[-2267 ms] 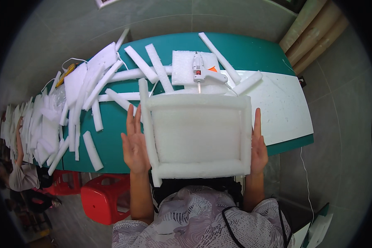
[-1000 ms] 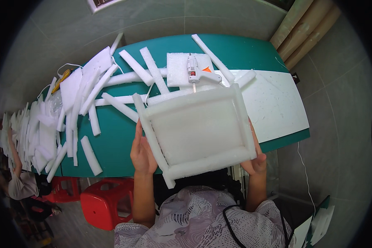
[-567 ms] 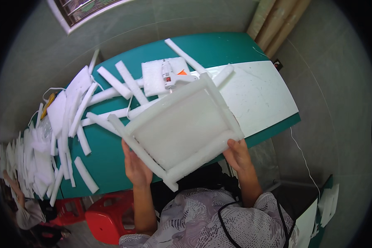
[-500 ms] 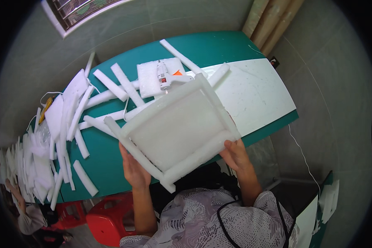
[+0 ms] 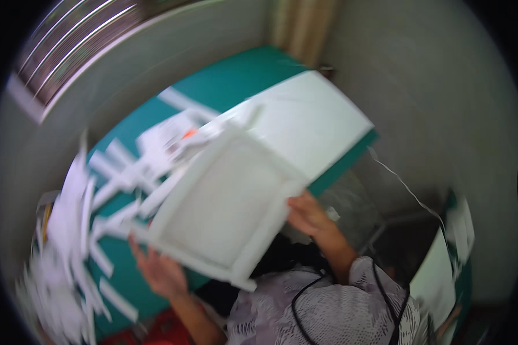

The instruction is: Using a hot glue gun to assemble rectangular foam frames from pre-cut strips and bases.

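A shallow white foam tray (image 5: 224, 198), a flat panel with raised foam strips round its rim, is held tilted above the near edge of the table. My right hand (image 5: 309, 215) grips it at the right corner, thumb at the rim and the other fingers partly hidden. Beside the lower left rim is my left hand (image 5: 162, 276), its fingers stretched and spread; blur hides whether they touch the foam. Beyond the tray a white glue gun (image 5: 193, 141) with an orange part lies on a square foam piece (image 5: 155, 135).
Loose white foam strips (image 5: 118, 299) cover the left of the green table (image 5: 242, 75), with a heap of foam (image 5: 52, 287) at the far left. A white board (image 5: 316, 121) lies on the right. A white cable (image 5: 406, 181) hangs by the wall; red stools (image 5: 170, 330) stand below.
The view has swung and blurred. The foam tray has turned and shifted left, still in my right hand. My left hand's fingers have spread at its lower left rim.
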Demonstrator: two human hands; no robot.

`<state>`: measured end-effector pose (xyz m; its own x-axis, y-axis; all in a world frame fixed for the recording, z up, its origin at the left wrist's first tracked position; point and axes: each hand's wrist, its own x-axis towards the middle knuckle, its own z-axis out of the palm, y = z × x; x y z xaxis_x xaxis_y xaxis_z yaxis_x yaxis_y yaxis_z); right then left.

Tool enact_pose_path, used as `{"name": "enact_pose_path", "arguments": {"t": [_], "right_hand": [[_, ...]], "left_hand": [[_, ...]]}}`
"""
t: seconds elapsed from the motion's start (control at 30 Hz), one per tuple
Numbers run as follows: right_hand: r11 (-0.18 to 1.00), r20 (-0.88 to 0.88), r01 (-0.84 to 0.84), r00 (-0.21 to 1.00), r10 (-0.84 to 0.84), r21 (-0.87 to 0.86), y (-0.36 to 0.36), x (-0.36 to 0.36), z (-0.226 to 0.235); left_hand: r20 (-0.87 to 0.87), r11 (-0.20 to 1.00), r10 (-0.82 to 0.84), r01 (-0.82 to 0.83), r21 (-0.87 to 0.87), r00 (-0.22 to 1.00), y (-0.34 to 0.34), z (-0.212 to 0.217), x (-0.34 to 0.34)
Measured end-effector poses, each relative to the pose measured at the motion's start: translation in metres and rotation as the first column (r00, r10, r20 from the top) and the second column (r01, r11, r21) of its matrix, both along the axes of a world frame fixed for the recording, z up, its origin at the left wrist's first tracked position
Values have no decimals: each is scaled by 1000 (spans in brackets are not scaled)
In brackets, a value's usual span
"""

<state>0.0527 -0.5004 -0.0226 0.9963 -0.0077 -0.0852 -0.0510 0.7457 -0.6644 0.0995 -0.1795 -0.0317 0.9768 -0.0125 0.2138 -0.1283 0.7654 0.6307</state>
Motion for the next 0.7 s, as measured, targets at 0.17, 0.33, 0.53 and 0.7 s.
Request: {"name": "enact_pose_path", "arguments": {"t": [0.17,0.33,0.53,0.7], "right_hand": [[988,31,148,989,-147,-38,-22,-3,16],[817,108,576,814,-571,-28,-77,-76,47],[379,120,925,374,-920,14,-155,-181,46],[-46,185,999,-42,-982,-17,-246,-277,68]], "left_hand": [[-127,859,413,-340,384,902,5,31,-25],[10,934,65,-64,352,998,27,12,-14],[23,951,-21,13,310,1000,16,5,-2],[31,922,43,-52,383,999,13,2,-1]]}}
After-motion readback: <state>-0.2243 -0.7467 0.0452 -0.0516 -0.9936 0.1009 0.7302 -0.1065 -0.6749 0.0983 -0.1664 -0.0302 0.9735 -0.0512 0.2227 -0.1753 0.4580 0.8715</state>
